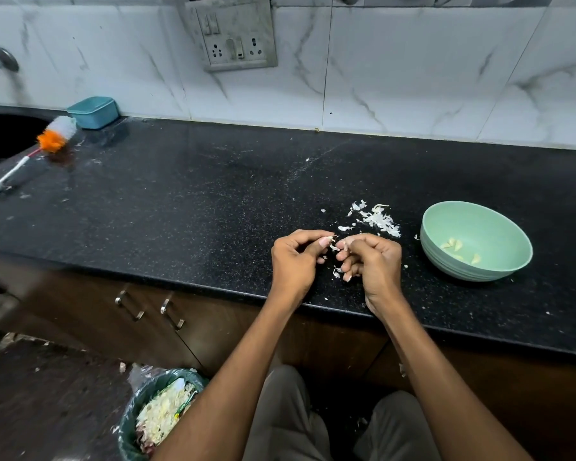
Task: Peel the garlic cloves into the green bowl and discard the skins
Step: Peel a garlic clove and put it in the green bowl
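Over the black counter (187,207), my left hand (296,261) and my right hand (371,261) meet fingertip to fingertip. Between them they pinch a small garlic clove (335,243) with skin curling off it. A loose pile of white garlic skins (378,220) lies just beyond my hands. To the right stands the green bowl (499,234), which holds several peeled cloves (458,249). A few skin scraps (337,272) lie under my right fingers.
A lined bin (137,414) with peelings stands on the floor at lower left. At the far left of the counter lie an orange and white duster (52,138) and a teal container (94,111), next to a sink. A socket panel (233,34) is on the tiled wall.
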### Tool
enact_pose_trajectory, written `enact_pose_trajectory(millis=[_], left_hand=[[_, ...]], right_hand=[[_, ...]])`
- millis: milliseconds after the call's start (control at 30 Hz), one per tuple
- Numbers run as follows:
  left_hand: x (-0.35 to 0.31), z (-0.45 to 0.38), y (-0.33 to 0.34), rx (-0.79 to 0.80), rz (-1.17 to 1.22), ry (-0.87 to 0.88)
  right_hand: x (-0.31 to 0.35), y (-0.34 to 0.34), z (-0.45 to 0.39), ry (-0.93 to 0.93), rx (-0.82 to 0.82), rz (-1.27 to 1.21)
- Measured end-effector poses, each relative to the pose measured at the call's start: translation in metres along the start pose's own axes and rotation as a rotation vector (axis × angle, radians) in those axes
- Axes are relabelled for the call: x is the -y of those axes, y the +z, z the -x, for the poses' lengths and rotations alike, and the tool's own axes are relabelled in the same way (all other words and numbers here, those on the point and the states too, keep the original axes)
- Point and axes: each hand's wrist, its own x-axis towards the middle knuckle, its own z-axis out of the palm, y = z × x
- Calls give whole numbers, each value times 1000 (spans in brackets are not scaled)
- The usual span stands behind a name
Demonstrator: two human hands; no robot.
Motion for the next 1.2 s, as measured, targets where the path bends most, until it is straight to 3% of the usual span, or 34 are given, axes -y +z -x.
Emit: enact_pose_trajectory(millis=[500, 933, 1200], left_hand=[[2, 1, 2, 19, -91, 69], [-5, -1, -2, 87, 49, -88], [-12, -1, -6, 142, 146, -197]], right_hand=[[-9, 1, -1, -88, -50, 15], [-7, 2, 0, -141, 60, 40], [-8, 4, 3, -161, 47, 45]])
